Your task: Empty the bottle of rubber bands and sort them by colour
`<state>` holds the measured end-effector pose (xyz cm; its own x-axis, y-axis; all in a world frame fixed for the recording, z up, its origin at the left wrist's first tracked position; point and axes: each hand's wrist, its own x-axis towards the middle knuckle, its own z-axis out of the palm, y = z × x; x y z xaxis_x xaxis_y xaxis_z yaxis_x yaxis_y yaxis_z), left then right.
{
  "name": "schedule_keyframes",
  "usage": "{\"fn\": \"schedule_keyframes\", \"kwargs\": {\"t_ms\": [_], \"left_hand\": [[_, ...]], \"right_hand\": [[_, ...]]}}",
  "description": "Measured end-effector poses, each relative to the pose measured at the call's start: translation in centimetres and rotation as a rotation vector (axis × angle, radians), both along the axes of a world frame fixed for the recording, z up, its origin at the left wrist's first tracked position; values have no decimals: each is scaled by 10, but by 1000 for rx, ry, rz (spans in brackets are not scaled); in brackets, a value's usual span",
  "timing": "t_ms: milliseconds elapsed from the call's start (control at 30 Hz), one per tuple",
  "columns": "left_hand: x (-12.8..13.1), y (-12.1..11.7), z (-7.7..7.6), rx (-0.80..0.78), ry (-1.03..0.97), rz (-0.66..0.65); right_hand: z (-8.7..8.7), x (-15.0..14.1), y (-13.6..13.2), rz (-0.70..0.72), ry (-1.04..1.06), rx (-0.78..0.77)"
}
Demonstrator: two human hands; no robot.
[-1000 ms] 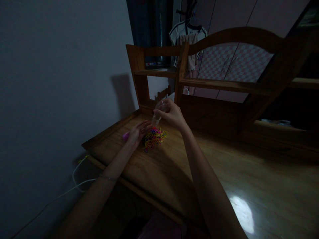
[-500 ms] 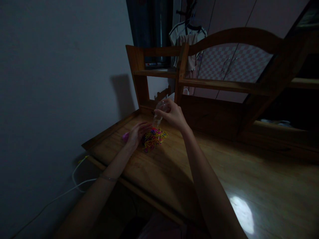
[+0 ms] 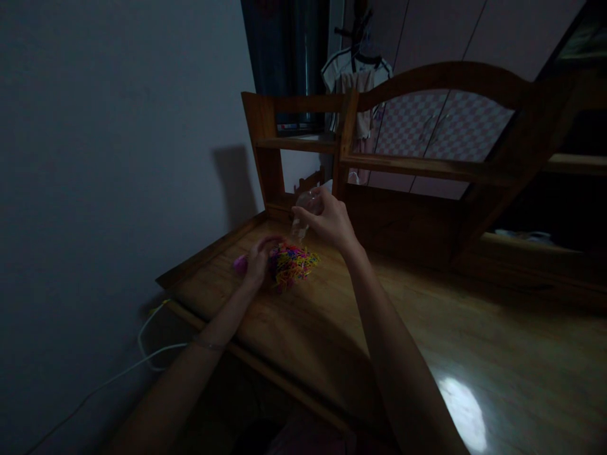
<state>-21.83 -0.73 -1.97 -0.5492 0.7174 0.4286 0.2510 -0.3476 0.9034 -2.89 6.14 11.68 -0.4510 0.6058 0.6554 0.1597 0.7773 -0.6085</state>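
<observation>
My right hand [image 3: 329,218] grips a clear cup [image 3: 307,205] by its upper end, thumb on one side and fingers on the other. The cup is tilted with its lower end just above a pile of small colourful bands [image 3: 294,264], mostly yellow, orange, pink and purple, that look like rubber bands. My left hand [image 3: 260,260] curves along the left side of the pile, fingers stretched out and open. Whether its fingertips press on the bands I cannot tell. Left of that hand lies a shiny purple thing [image 3: 240,264], partly hidden, its kind unclear.
The wooden desk [image 3: 408,316] has a raised edge along the wall and a wooden shelf unit [image 3: 341,148] at its back. A white cable [image 3: 142,360] hangs by the left front edge. Light reflects brightly on the desk at lower right.
My left hand has drawn its fingers slightly in beside the bands, and more of the pile's upper left shows. The right hand still holds the tilted cup in nearly the same place.
</observation>
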Motion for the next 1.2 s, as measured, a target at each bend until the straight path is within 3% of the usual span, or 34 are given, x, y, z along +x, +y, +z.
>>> {"fn": "schedule_keyframes", "kwargs": {"t_ms": [300,467,600,667,800,1000,1100,1200], "left_hand": [[3,-13,8,6,208,281],[-15,-41,12,-207,702,462],[-46,-73,2,-400,934,414],[-56,-84,-3,-462,953,343],[-56,-94,1,-428,805,262],[-16,-108,39,-295,406,134],[29,-148,46,-210,123,13],[82,-209,40,-295,-37,-193]], "right_hand": [[22,6,-13,-58,231,-128],[22,24,-14,25,239,-282],[5,62,-35,120,227,-479],[-9,86,-53,78,158,-523],[-32,132,-92,25,130,-553],[-32,174,-168,-191,158,-582],[-37,181,-215,-209,168,-683],[-55,185,-256,-173,123,-788]]}}
